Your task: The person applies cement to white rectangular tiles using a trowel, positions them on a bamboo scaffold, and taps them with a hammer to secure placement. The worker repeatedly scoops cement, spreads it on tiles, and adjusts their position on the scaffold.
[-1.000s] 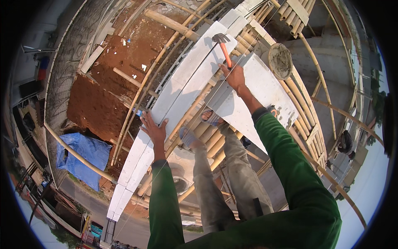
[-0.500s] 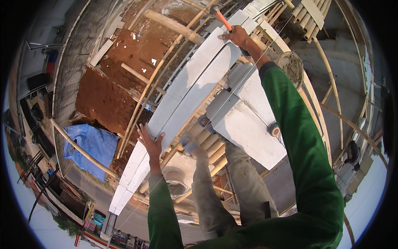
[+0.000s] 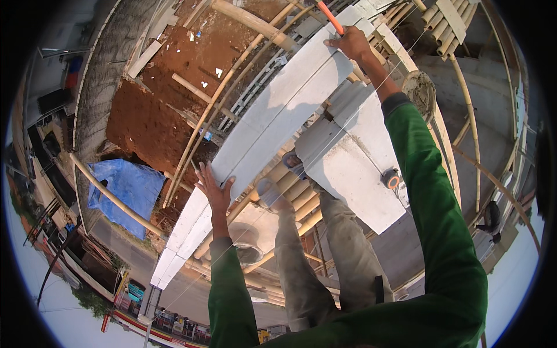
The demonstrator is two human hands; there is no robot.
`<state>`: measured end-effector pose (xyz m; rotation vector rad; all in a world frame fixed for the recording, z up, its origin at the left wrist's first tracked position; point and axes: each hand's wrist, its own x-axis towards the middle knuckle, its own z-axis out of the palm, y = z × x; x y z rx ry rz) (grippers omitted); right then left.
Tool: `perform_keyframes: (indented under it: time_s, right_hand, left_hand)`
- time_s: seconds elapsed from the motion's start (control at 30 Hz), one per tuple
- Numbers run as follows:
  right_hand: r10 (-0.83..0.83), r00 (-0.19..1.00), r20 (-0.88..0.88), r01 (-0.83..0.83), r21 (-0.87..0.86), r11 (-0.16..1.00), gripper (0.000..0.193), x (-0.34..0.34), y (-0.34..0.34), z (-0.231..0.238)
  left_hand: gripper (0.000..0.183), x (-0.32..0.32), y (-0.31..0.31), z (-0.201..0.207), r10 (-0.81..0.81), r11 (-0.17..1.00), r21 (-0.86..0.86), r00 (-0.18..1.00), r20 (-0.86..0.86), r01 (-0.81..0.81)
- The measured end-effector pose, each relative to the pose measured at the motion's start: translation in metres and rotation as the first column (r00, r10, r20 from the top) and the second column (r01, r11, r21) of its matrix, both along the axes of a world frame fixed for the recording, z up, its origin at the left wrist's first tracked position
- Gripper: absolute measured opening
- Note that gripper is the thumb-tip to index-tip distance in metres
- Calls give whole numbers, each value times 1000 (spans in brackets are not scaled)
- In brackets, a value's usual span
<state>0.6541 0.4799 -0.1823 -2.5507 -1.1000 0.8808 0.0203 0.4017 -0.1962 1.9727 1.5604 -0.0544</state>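
Note:
A long, pale grey row of lightweight concrete blocks (image 3: 290, 110) runs diagonally in front of me, a seam along its length. My left hand (image 3: 216, 188) rests on its nearer part, fingers spread and nothing held. At the far end, my right hand (image 3: 353, 43) is closed around an orange-handled hammer (image 3: 331, 18); its head lies outside the picture. The right fingers also lie against the block's edge. A thin string (image 3: 400, 62) stretches across the work, passing near my right forearm. More pale blocks (image 3: 351, 168) lie to the right, with a round black-and-orange object (image 3: 391, 180) on them.
Bamboo poles (image 3: 299, 203) form the platform under my feet. A bucket of mortar (image 3: 419, 93) stands beyond my right forearm, another bucket (image 3: 248, 246) near my left. Left of the wall lie red soil (image 3: 142, 124), bamboo rails (image 3: 217, 104) and a blue tarp (image 3: 127, 194).
My view has shifted slightly. The dark seam along the block row looks narrower. The hammer's head has passed out of the picture at the top; both hands keep their places on the blocks.

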Motion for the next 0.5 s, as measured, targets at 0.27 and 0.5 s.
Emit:
perform_keyframes:
  time_s: [0.27,0.5]
  right_hand:
    - [39,998,40,-37,-39,999,68,5,6,-12]
    - [-3,999,47,3,6,1000,70,-1,2,-11]
  left_hand:
    - [113,9,8,12,14,999,-43,997,-75,-17]
    - [130,149,8,29,-137,988,67,991,-8,137]
